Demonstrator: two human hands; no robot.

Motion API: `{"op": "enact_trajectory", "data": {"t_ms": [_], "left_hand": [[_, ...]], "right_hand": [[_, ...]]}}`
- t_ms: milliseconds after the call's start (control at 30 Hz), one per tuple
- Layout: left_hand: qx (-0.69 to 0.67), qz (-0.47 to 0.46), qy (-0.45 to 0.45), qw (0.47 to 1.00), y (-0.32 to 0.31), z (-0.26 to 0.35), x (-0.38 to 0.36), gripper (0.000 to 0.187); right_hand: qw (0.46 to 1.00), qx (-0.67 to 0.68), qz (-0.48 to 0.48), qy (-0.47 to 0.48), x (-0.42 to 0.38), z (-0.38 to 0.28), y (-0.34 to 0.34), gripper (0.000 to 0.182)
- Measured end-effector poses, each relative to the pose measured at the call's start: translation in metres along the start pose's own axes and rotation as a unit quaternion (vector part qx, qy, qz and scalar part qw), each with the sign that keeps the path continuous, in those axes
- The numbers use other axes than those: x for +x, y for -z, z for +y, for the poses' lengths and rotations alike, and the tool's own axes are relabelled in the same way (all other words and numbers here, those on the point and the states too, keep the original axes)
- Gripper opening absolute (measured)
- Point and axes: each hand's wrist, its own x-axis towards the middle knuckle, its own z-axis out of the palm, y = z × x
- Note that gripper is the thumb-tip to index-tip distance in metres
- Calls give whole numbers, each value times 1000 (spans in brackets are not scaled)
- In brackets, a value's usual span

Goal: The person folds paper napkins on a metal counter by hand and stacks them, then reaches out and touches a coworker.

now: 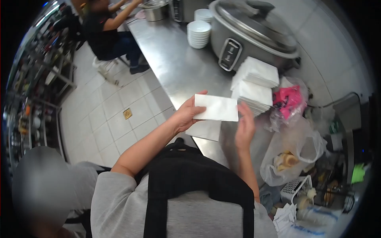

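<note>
My left hand (185, 114) is closed on a folded white paper napkin (217, 108), its thumb across the near end. At the napkin's other end is my right hand (245, 129), fingers extended and apart, fingertips right at the edge. Below the napkin, another flat white sheet (206, 130) lies at the edge of the steel table (160, 53). Just beyond my right hand stand piles of folded white napkins (254, 93), stacked several layers high.
A large grey rice cooker (254, 35) stands behind the napkins, beside stacked white bowls (198, 33). Pink plastic (287, 101) and a clear bag (291, 154) lie to the right. One person (109, 33) sits at the table's far end; another person (51, 186) is close at my left.
</note>
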Motion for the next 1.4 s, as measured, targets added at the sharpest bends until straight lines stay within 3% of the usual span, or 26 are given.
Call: {"op": "enact_trajectory", "data": {"t_ms": [33, 67, 133, 167, 200, 233, 300, 333, 400, 667, 800, 867, 933, 1000, 1033, 1067, 1133, 1200, 1267, 1333, 1367, 1400], "left_hand": [[39, -29, -31, 998, -12, 1, 8, 62], [78, -57, -65, 993, -25, 4, 17, 61], [96, -90, -74, 989, -54, 2, 37, 62], [143, -97, -130, 976, -64, -6, 56, 58], [188, -105, -188, 958, -72, -10, 73, 54], [189, -112, -188, 957, -79, -9, 88, 54], [414, 9, -267, 870, -87, -4, 117, 43], [414, 5, -267, 870, -85, -5, 132, 43], [393, 80, -363, 841, -82, -13, 152, 35], [390, 102, -325, 856, -69, -29, 152, 34], [454, 100, -344, 816, -63, -35, 153, 32], [440, 108, -347, 821, -65, -38, 162, 28], [451, 96, -324, 826, -66, -41, 156, 34], [366, 129, -338, 857, -69, -54, 155, 55], [367, 133, -337, 857, -72, -59, 154, 55], [379, 109, -317, 862, -76, -62, 154, 62], [388, 89, -298, 867, -79, -65, 149, 70], [360, 60, -273, 890, -82, -66, 143, 72], [354, 62, -277, 891, -74, -61, 137, 72], [351, 72, -285, 889, -52, -48, 126, 72], [413, 69, -344, 841, -34, -42, 116, 67], [471, 65, -398, 785, -16, -36, 104, 62]], "right_hand": [[975, 176, 51, -126, 7, 7, 11, 32], [976, 168, 62, -124, 18, 12, 25, 32], [926, 229, 46, -295, 42, 4, 51, 34], [927, 228, 54, -294, 50, 10, 56, 34], [953, 207, 66, -211, 60, 18, 59, 34], [972, 183, 76, -127, 69, 28, 64, 35], [982, 109, 92, -126, 88, 52, 76, 35], [986, 37, 101, -127, 95, 63, 79, 35], [987, 15, 109, -119, 104, 89, 75, 35], [980, -101, 66, -156, 95, 101, 67, 37], [978, -129, 83, -142, 89, 124, 58, 35], [980, -73, 139, -127, 89, 139, 58, 33], [980, -23, 119, -160, 87, 138, 64, 33], [948, 143, 147, -244, 83, 135, 63, 44], [934, 217, 127, -253, 79, 131, 61, 60], [934, 219, 124, -252, 76, 127, 59, 60], [882, 336, 72, -322, 76, 102, 57, 65], [884, 318, 69, -335, 77, 95, 57, 65], [894, 274, 145, -324, 73, 105, 61, 60], [937, 99, 224, -249, 67, 101, 63, 53], [956, 73, 240, -155, 59, 85, 65, 44], [956, 80, 235, -157, 52, 65, 60, 44]]}}
